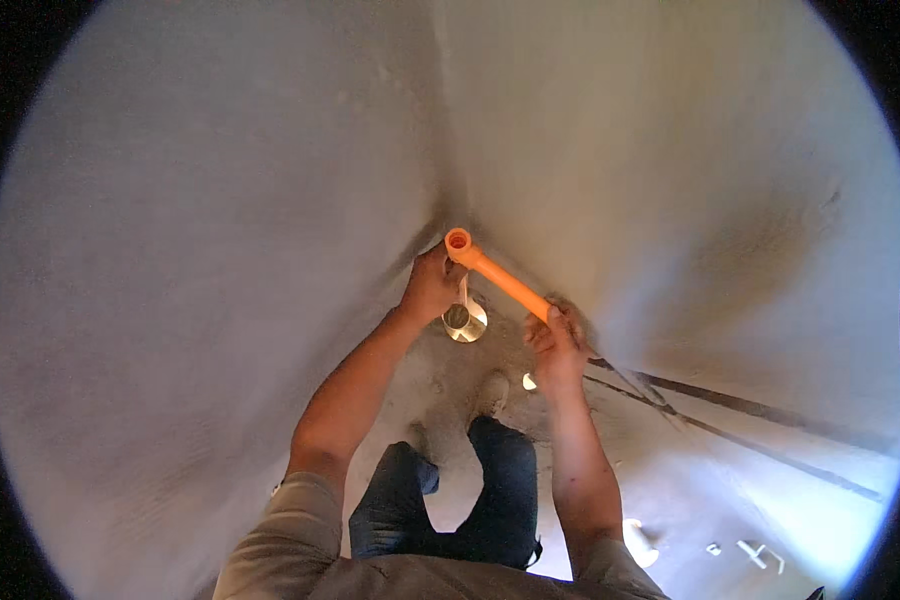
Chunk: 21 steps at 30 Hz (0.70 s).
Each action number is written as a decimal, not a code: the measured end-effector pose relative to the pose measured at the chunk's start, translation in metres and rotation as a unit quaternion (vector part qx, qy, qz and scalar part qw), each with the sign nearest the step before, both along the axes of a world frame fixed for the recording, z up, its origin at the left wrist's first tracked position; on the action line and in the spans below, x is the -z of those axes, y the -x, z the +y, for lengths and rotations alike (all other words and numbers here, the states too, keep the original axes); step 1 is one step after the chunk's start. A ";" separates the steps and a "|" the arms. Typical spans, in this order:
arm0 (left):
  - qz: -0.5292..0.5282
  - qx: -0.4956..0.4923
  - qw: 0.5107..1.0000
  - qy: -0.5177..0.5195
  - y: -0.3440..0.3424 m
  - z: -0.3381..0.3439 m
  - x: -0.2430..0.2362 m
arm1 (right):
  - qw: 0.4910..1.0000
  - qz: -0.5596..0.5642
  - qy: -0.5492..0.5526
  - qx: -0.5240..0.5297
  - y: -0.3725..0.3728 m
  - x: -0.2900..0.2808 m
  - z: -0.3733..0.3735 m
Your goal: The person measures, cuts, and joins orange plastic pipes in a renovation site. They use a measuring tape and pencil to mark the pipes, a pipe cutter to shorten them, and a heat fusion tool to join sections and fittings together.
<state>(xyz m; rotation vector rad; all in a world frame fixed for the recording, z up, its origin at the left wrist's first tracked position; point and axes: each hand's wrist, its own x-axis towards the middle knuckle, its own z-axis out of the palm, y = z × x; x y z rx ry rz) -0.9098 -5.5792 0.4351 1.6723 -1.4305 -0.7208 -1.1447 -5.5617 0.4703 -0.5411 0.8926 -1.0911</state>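
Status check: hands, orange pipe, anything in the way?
Left hand at elbow end, right hand gripping orange pipe. Pipe held in wall corner. Metal tin on floor below.

Building site: bare plaster walls (220,200), dusty floor (670,470)

The orange pipe (497,276) is looking like smooth, matt plastic — below it a shiny metal tin (462,322) is gleaming, and rough grey plaster walls (220,200) are surrounding it.

dusty concrete floor (450,380), small metal tin (463,322), dark cables (730,405)
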 end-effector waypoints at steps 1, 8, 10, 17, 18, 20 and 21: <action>-0.004 -0.002 1.000 0.008 0.002 -0.002 0.013 | 1.000 0.010 -0.010 0.018 -0.002 0.016 0.001; -0.075 -0.021 0.994 0.074 0.008 -0.010 0.094 | 0.991 -0.077 -0.024 0.106 -0.023 0.094 0.000; -0.070 -0.020 0.994 0.076 0.005 -0.014 0.122 | 0.986 -0.113 0.001 0.121 -0.029 0.106 -0.007; -0.087 -0.048 0.982 0.163 0.008 -0.019 0.165 | 0.982 -0.071 0.052 0.165 -0.052 0.161 -0.006; -0.087 -0.042 0.981 0.167 0.008 -0.020 0.167 | 0.983 -0.060 0.065 0.163 -0.053 0.161 -0.011; -0.089 -0.042 0.992 0.073 0.004 -0.025 0.169 | 0.981 -0.049 0.084 0.170 -0.055 0.166 -0.016; -0.088 -0.035 0.992 0.079 0.003 -0.024 0.171 | 0.983 0.008 0.101 0.155 -0.056 0.169 -0.015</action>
